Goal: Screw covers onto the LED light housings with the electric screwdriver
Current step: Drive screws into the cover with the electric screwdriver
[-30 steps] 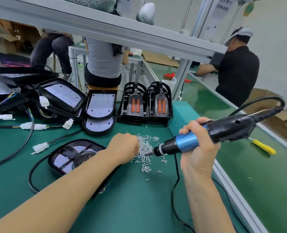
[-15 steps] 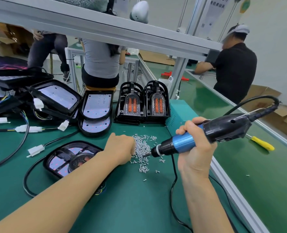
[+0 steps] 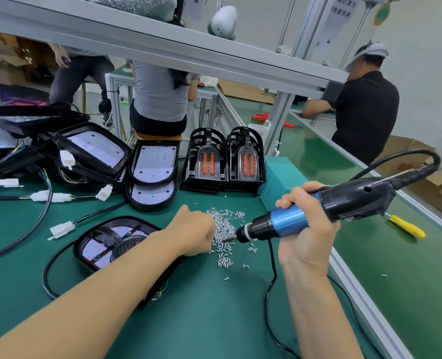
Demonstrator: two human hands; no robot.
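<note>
I see screw pile (image 3: pixel 225 229) between both hands, left grip (image 3: pixel 194 233) curled into it, contents hidden, right grip (image 3: pixel 305 229) clenched round electric screwdriver (image 3: pixel 318 211), tip at pile

Screw pile (image 3: pixel 223 233) mid-bench, housing (image 3: pixel 116 243) just left of it, stacked covers (image 3: pixel 223 161) behind toward the far edge, power box (image 3: pixel 277 182) right of those, more housings (image 3: pixel 90 154) far-left corner

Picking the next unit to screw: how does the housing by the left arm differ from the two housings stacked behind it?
The near housing already carries a black cover frame with a round centre part; the stacked housings show bare LED boards. The near housing lies alone, partly under the left forearm; the stacked housings overlap one another. A black cable loops round the near housing; none shows at the stacked pair. Both have black rims.
</note>
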